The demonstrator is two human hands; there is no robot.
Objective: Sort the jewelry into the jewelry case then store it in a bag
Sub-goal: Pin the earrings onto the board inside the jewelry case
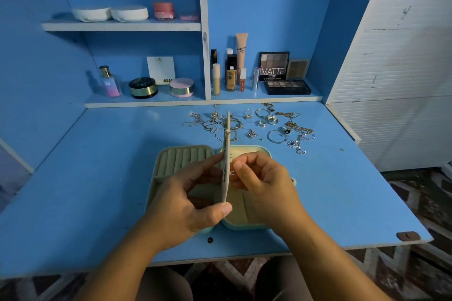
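Beige padded insert panel (226,166), one, gripped upright and edge-on by left hand (188,203): thumb curled under its lower corner, fingers against its left face. Just right of that grip, right hand (264,183), fingertips closed in a pinch on one small silvery piece (232,173) at the panel's right face; kind too small to tell. Directly beneath both grips, one mint jewelry case (244,227) lying open on blue desk (97,166), two halves side by side. Beyond the grips, loose jewelry (254,124) in one tangled scatter of chains and rings, touching neither hand.
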